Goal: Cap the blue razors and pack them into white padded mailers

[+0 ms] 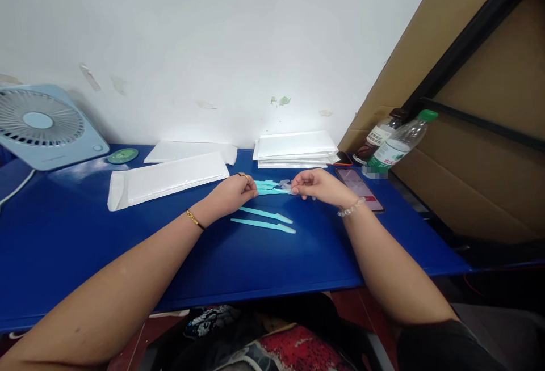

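My left hand point(235, 192) pinches the handle end of a turquoise eyebrow razor point(271, 192). At its other end the fingers of my right hand point(314, 184) are closed on a small clear piece, seemingly a blade cap point(290, 190). Just behind lie more turquoise razors point(264, 182), partly hidden by the held one, beside several small clear pieces point(284, 182). Closer to me, two razors point(264, 224) rest side by side on the blue table point(272, 263), their blade ends pointing right.
White padded envelopes point(170, 181) lie at the left, and a stack of them point(296, 150) is by the wall. A phone point(357, 186) and two bottles point(395, 147) are at the right. A fan point(46, 124) and a green round object point(123, 156) occupy the far left.
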The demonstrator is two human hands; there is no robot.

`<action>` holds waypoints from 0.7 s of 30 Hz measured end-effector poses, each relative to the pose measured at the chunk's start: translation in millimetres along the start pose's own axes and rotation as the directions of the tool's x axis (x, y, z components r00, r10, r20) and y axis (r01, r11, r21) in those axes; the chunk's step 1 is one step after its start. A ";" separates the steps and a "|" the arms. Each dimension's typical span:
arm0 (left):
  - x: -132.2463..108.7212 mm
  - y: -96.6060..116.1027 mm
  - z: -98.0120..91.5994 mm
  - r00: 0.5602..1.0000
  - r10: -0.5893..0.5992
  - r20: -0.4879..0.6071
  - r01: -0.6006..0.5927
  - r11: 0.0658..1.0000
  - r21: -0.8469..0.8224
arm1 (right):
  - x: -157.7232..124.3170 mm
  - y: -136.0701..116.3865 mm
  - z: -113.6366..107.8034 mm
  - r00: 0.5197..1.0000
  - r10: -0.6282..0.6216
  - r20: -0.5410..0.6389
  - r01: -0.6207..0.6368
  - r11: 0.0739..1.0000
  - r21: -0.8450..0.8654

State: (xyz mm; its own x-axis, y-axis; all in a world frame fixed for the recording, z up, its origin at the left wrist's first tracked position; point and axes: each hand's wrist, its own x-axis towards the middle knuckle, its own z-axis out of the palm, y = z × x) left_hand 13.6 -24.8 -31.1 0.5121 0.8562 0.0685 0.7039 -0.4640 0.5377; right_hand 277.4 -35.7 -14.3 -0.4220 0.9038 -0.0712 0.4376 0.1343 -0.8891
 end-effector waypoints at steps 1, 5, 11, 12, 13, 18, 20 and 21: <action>-0.1 1.1 -0.4 1.000 -0.016 0.006 0.017 0.999 -0.030 | 0.2 -0.8 0.6 1.000 0.001 -0.009 -0.001 1.000 0.017; -2.2 7.5 -1.1 0.996 -0.035 0.078 0.047 0.987 -0.157 | 1.4 -1.8 6.4 0.999 -0.020 -0.027 0.022 0.998 0.058; -6.5 13.2 0.3 0.984 0.027 0.174 -0.014 0.997 -0.076 | -7.4 -3.8 -7.0 0.999 -0.038 0.010 0.038 0.996 -0.082; -6.3 11.9 1.0 0.990 0.036 0.137 -0.034 0.999 -0.015 | -9.8 -2.9 -13.9 0.999 -0.030 -0.046 0.022 0.987 -0.160; -5.9 9.9 1.7 0.995 0.047 0.084 -0.053 0.997 0.060 | -11.8 -1.0 -21.2 0.994 -0.026 -0.110 -0.003 0.967 -0.254; -1.1 -3.1 4.7 0.993 0.110 -0.052 -0.083 0.924 0.373 | -11.8 19.0 -45.0 0.996 0.030 -0.088 -0.074 0.823 -0.563; 0.3 -6.1 5.2 0.994 0.101 -0.043 -0.076 0.917 0.391 | -9.1 24.3 -45.3 0.997 0.058 -0.048 -0.075 0.809 -0.583; 0.7 -6.8 5.4 0.995 0.096 -0.038 -0.075 0.919 0.386 | -8.0 25.0 -44.2 0.996 0.073 -0.043 -0.085 0.807 -0.585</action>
State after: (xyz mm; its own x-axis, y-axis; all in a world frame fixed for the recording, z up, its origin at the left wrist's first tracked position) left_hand 11.8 -22.3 -39.3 0.5587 0.8154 0.1517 0.7991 -0.5782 0.1648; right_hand 326.8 -21.6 -15.9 -0.3540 0.9279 -0.1167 0.8532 0.2693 -0.4467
